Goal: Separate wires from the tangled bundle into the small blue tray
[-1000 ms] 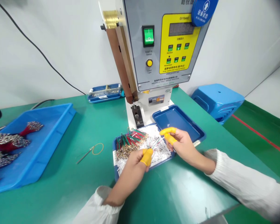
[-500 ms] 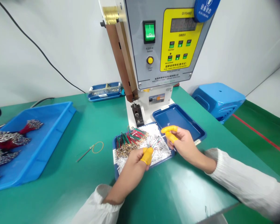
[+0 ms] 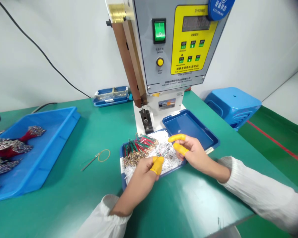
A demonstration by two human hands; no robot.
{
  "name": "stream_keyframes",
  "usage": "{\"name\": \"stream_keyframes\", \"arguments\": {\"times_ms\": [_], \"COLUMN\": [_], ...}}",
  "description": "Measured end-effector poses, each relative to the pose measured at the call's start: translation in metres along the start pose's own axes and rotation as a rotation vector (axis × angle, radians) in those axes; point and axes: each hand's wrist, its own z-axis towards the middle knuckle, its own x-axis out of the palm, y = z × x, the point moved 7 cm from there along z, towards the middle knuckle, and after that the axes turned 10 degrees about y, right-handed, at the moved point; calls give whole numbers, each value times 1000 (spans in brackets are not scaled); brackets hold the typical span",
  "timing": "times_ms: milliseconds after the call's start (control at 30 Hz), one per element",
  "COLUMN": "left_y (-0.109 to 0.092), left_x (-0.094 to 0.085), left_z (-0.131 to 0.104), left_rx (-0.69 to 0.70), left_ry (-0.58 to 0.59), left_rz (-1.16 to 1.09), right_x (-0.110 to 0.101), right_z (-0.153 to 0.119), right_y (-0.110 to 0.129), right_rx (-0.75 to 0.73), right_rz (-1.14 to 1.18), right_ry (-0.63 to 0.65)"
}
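1. The machine (image 3: 169, 59) stands on the green table (image 3: 96, 205), its display and switch facing the person
2. In front of the machine, the person's left hand (image 3: 144, 173) pinches a small bunch of thin wires (image 3: 161, 151) between thumb and finger, the free ends fanned out above the near tray (image 3: 173, 170)
3. The right hand (image 3: 192, 152) is also in front of the machine, a little to the right; its thumb and forefinger are slightly parted, both in yellow covers (image 3: 180, 149), and whether anything thin lies between them cannot be told
4. The near tray sits just before the machine's base, holding red, green and black wires (image 3: 140, 145) on the left and white pieces (image 3: 173, 161) around them
5. The other tray (image 3: 191, 129) lies to the right of the machine's base
6. Well left of the machine is a blue bin (image 3: 56, 132) with bundled red wires (image 3: 29, 134); between bin and machine lie a thin rod (image 3: 89, 163) and a yellow loop (image 3: 104, 155)
7. A blue stool (image 3: 233, 99) stands right of the machine
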Motion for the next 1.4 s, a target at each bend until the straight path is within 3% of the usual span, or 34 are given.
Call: {"name": "stream_keyframes", "arguments": {"times_ms": [167, 300, 400, 467, 600, 833, 933, 1033, 1167, 1300, 1400], "left_y": [1, 7, 8, 9, 11, 13, 11, 9, 10, 13, 13], "left_x": [0, -2, -5, -4, 2, 3, 2, 2, 3, 5, 6], "left_z": [1, 5, 6, 6, 7, 5, 4, 4, 4, 5, 5], "left_rx": [25, -21, -49, -52, 0, 30, 31, 32, 31, 26, 31], "left_ry": [-8, -79, -149, -145, -32, 4, 11, 13, 26, 35, 34], "left_rz": [-28, -236, -337, -337, -218, -117, -125, -117, -117, -130, -136], "right_x": [-6, -22, -12, -2, 11, 15, 14, 6, -9, -8, -7], "right_z": [0, -1, 0, 0, 1, 6, 4, 3, 4, 2, -1], "right_y": [3, 17, 22, 19, 14, 12, 10, 17, 18, 16, 13], "right_rx": [-42, -125, -232, -283, -339, -331, -341, -350, -207, -136, -100], "right_rz": [-9, -459, -925, -1099, -1212, -1339, -1308, -1085, -685, -401, -337], "right_ry": [15, -106, 21, 152, 298, 313, 324, 211, 50, 29, 11]}}
